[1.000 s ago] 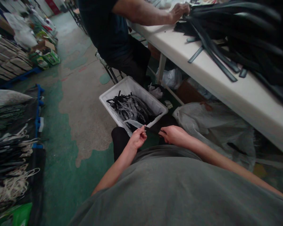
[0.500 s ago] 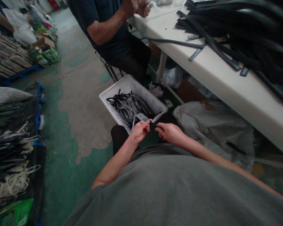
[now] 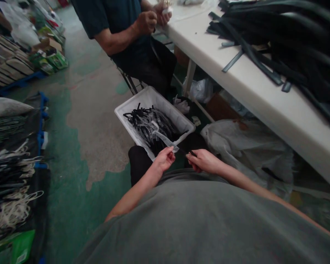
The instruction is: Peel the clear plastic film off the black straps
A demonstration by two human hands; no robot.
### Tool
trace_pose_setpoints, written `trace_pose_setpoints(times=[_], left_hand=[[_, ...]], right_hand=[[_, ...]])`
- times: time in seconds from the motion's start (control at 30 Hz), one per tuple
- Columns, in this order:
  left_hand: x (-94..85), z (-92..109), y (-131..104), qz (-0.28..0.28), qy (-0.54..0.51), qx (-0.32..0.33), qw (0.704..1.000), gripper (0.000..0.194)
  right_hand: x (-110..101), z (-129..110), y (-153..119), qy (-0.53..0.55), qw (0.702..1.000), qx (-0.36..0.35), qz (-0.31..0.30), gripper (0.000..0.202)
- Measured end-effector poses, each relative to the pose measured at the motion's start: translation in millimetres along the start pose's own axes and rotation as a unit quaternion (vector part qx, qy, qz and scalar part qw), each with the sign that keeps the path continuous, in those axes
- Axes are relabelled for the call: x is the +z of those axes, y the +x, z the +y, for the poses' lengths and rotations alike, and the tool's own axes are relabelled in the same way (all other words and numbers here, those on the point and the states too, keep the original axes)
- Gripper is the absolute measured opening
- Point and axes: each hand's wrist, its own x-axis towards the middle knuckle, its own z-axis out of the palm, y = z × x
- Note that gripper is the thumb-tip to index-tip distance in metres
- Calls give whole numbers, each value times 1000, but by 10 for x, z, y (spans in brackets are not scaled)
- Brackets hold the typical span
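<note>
Above my lap, my left hand [image 3: 165, 159] pinches a translucent whitish strip [image 3: 165, 139], which reaches up over the near part of a white bin [image 3: 185, 126]. To its right, my right hand [image 3: 202, 160] is closed on a thin black strip [image 3: 193, 153]. A dark length spans the small gap between the hands. Inside the bin lies a heap of black and grey strips [image 3: 145, 123]. The bin stands in front of my knees.
A white table [image 3: 264, 95] on the right bears a big pile of black strips [image 3: 286, 47]. A seated person [image 3: 118, 33] works beyond the bin. Under the table sits a translucent sack [image 3: 225, 141]. Pallets with bundles [image 3: 11, 128] line the left side.
My hands have moved slightly apart, and the whitish strip now stretches out over the bin. The other person's hands have separated, and a long black strip has left the table's edge.
</note>
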Motion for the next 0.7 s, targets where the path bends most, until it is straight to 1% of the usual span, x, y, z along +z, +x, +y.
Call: trace_pose_setpoints(times=[0.07, 0.17, 0.23, 0.3, 0.4, 0.43, 0.5, 0.57, 0.63, 0.7], left_hand=[[-48, -89, -16, 21, -29, -19, 999, 18], [-74, -123, -57, 31, -58, -28, 997, 17], [-60, -148, -98, 16, -58, -39, 997, 18], [-28, -190, -143, -17, -41, -50, 998, 20], [5, -217, -184, -60, -15, -45, 997, 22], [1, -201, -187, -66, -12, -37, 997, 22], [-30, -136, -183, -58, -20, -14, 998, 23], [-72, -65, -179, -34, -36, 12, 999, 25], [-90, -36, -187, -19, -45, 29, 998, 27], [-69, -63, -207, -35, -30, 26, 999, 29]], right_hand=[[-43, 18, -87, -39, 999, 15, -20, 34], [-125, -24, -234, -106, 993, 33, -38, 35], [-136, -77, -273, -169, 985, 36, -26, 37], [-89, -136, -221, -208, 977, 33, -8, 37], [20, -201, -41, -175, 984, 36, 6, 33], [39, -206, 8, -152, 988, 35, 2, 31], [29, -185, 40, -121, 992, 20, -20, 30], [-21, -139, -3, -134, 990, 8, -32, 31], [-58, -106, -57, -176, 984, 19, -21, 34], [-47, -114, -57, -208, 978, 34, -1, 34]])
